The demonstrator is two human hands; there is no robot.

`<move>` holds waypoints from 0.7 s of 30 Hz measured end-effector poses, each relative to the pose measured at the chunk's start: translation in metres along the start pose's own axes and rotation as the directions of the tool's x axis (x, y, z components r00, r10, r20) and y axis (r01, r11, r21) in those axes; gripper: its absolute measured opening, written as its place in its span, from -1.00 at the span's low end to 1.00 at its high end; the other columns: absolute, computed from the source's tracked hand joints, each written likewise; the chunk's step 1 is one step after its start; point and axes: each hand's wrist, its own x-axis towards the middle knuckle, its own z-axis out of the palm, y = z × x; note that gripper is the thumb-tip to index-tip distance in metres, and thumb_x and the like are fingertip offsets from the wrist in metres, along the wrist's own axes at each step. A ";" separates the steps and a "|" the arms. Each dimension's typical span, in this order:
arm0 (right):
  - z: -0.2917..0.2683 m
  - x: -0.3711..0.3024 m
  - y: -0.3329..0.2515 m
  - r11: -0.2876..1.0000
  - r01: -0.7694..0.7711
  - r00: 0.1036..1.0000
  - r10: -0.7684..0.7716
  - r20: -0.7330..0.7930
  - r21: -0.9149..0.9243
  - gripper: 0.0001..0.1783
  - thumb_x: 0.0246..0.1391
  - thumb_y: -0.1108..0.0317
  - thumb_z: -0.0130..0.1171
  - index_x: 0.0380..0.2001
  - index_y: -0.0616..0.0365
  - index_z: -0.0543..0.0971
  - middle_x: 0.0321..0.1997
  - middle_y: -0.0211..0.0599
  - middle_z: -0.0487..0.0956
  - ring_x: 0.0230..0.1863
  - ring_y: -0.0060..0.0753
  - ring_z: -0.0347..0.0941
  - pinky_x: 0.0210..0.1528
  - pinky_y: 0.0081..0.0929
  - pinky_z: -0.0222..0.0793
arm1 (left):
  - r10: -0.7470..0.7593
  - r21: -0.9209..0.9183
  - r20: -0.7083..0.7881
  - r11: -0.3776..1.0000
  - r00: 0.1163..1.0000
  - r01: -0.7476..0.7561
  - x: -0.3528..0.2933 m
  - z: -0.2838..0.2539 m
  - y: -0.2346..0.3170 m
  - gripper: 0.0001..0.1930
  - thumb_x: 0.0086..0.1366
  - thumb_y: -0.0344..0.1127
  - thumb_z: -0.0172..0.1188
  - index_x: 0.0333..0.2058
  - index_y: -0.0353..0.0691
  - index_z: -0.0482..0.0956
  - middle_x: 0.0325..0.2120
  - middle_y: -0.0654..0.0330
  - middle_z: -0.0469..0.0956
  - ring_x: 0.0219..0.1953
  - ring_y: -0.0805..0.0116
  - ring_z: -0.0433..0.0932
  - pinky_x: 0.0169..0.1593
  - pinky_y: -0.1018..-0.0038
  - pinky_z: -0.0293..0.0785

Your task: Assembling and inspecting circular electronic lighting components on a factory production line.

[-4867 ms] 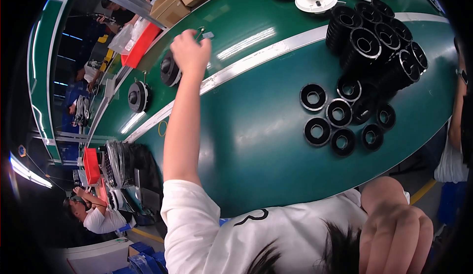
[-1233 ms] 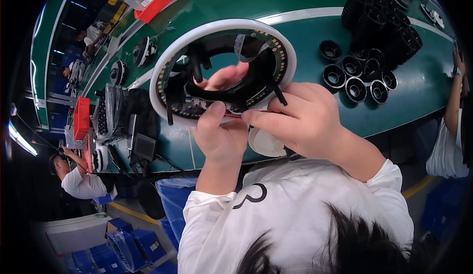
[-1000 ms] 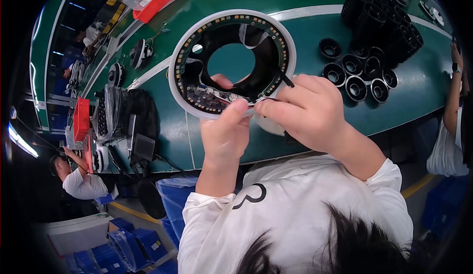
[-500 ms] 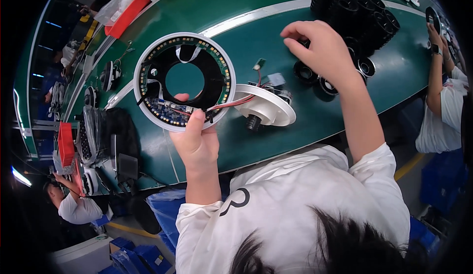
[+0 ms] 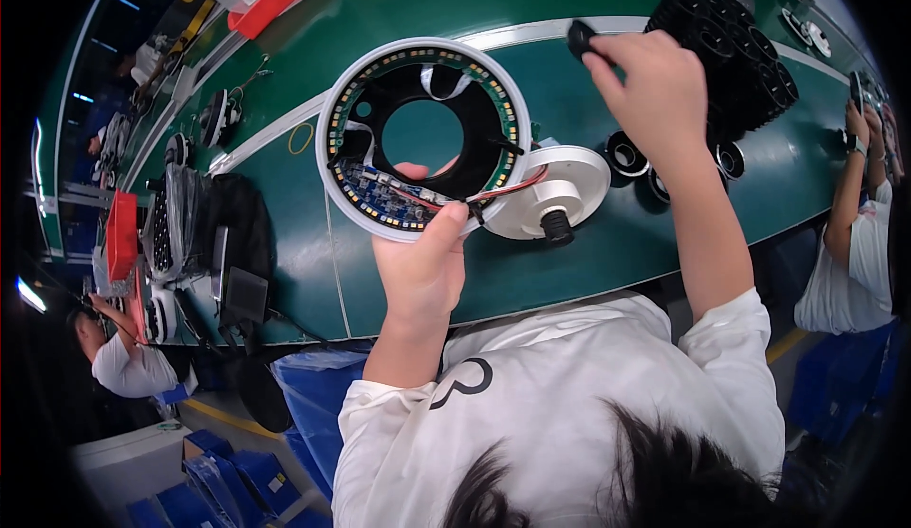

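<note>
My left hand (image 5: 422,267) grips the lower rim of a white ring-shaped housing (image 5: 486,139), thumb in front and a finger showing through its central hole. Small LEDs line its inner edge, and a blue circuit board (image 5: 389,196) sits at the lower left inside. Red and white wires run from it toward a white round base (image 5: 581,179) with a black threaded stem (image 5: 557,228), lying on the table beside the ring. Up at the right, my right hand (image 5: 655,92) is closed on a small black part (image 5: 581,40), held above the table; its exact kind is unclear.
Many black cylindrical parts (image 5: 726,58) are stacked at the far right, with loose black rings (image 5: 624,156) nearer. A yellow band (image 5: 301,138) lies left of the housing. Black bags (image 5: 237,234) and a red bin (image 5: 121,236) stand left. Co-workers sit at both sides.
The small black part has come into my right hand, which was empty. My left hand and the ring housing have shifted right in the picture. The white base has turned.
</note>
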 end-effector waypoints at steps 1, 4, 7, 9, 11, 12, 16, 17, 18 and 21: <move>-0.011 0.007 -0.014 0.990 0.056 0.979 -0.028 -0.204 0.132 -0.90 -0.23 0.30 0.15 -0.55 0.02 0.57 -0.54 -0.42 0.52 -0.46 -0.36 0.40 -0.41 -0.45 0.24 | 0.004 -0.002 -0.008 1.000 1.000 -0.004 0.001 -0.001 0.000 -0.52 -0.01 -0.64 0.10 -0.07 -0.30 0.23 -0.18 -0.03 0.39 -0.22 0.25 0.51 -0.12 0.34 0.52; -0.046 0.017 -0.051 0.844 0.416 0.895 -0.315 -0.316 0.337 -0.79 -0.33 0.38 0.17 -0.47 0.03 0.60 -0.45 -0.46 0.54 -0.44 -0.44 0.36 -0.35 -0.51 0.22 | -0.041 0.017 0.035 0.999 0.999 0.040 0.000 -0.001 0.005 -0.49 -0.01 -0.65 0.12 -0.05 -0.30 0.19 -0.18 0.00 0.40 -0.17 0.35 0.47 -0.11 0.45 0.45; -0.042 0.009 -0.078 0.797 0.501 0.865 -0.452 -0.218 0.338 -0.75 -0.39 0.32 0.10 -0.48 -0.04 0.59 -0.42 -0.61 0.49 -0.34 -0.52 0.34 -0.27 -0.49 0.20 | 0.028 0.074 0.117 0.997 0.993 -0.037 0.002 0.007 0.001 -0.46 0.00 -0.59 0.13 0.01 -0.30 0.21 -0.16 0.12 0.40 -0.15 0.36 0.45 -0.17 0.53 0.46; -0.038 0.009 -0.077 0.839 0.488 0.865 -0.501 -0.007 0.238 -0.74 -0.36 0.34 0.10 -0.45 -0.02 0.59 -0.39 -0.60 0.48 -0.27 -0.52 0.35 -0.20 -0.48 0.20 | 0.041 0.018 0.056 0.999 0.998 -0.042 0.000 0.014 0.001 -0.43 -0.01 -0.60 0.14 0.02 -0.31 0.19 -0.15 0.11 0.39 -0.13 0.34 0.45 -0.12 0.49 0.43; -0.046 0.012 -0.079 0.845 0.473 0.855 -0.509 0.103 0.248 -0.74 -0.35 0.35 0.11 -0.43 0.00 0.59 -0.37 -0.58 0.48 -0.23 -0.51 0.35 -0.17 -0.47 0.20 | -0.014 0.063 0.046 0.998 0.999 0.011 -0.002 0.013 0.007 -0.39 -0.03 -0.66 0.06 0.05 -0.31 0.13 -0.06 0.09 0.31 0.00 0.28 0.35 0.08 0.38 0.30; -0.048 0.013 -0.080 0.855 0.454 0.836 -0.506 0.213 0.250 -0.74 -0.34 0.37 0.11 -0.42 0.02 0.58 -0.35 -0.56 0.48 -0.19 -0.51 0.35 -0.14 -0.47 0.19 | -0.011 0.063 0.042 0.998 0.999 0.009 -0.002 0.012 0.007 -0.39 -0.03 -0.66 0.06 0.05 -0.31 0.13 -0.06 0.09 0.31 0.00 0.28 0.35 0.08 0.38 0.30; -0.045 0.011 -0.080 0.848 0.442 0.822 -0.514 0.247 0.294 -0.73 -0.34 0.39 0.12 -0.41 0.05 0.58 -0.33 -0.54 0.48 -0.15 -0.51 0.34 -0.12 -0.46 0.20 | 0.054 0.064 0.120 0.996 0.991 -0.062 -0.003 0.012 0.005 -0.38 -0.04 -0.64 0.09 0.05 -0.31 0.13 -0.05 0.10 0.31 0.00 0.28 0.35 0.07 0.38 0.30; -0.041 0.009 -0.080 0.845 0.448 0.848 -0.505 0.160 0.294 -0.83 -0.33 0.37 0.11 -0.52 0.04 0.56 -0.44 -0.56 0.44 -0.23 -0.55 0.32 -0.18 -0.52 0.19 | 0.060 0.075 0.135 0.995 0.989 -0.071 -0.002 0.012 0.005 -0.37 -0.04 -0.63 0.11 0.06 -0.31 0.12 -0.06 0.10 0.31 0.00 0.28 0.35 0.07 0.38 0.31; -0.038 0.008 -0.079 0.842 0.453 0.868 -0.492 0.071 0.294 -0.92 -0.31 0.36 0.09 -0.62 0.03 0.54 -0.55 -0.59 0.40 -0.31 -0.59 0.30 -0.23 -0.58 0.18 | 0.058 0.074 0.137 0.995 0.989 -0.069 0.000 0.012 0.004 -0.37 -0.04 -0.63 0.11 0.06 -0.31 0.12 -0.06 0.10 0.31 0.00 0.28 0.35 0.07 0.38 0.31; -0.039 0.012 -0.072 0.809 0.403 0.836 -0.515 0.189 0.428 -0.72 -0.34 0.44 0.12 -0.40 0.08 0.58 -0.27 -0.50 0.48 -0.15 -0.47 0.35 -0.14 -0.44 0.22 | 0.048 0.042 0.142 0.998 0.989 -0.054 0.002 0.009 0.003 -0.39 -0.03 -0.62 0.11 0.04 -0.32 0.14 -0.08 0.10 0.34 -0.02 0.29 0.37 0.05 0.38 0.34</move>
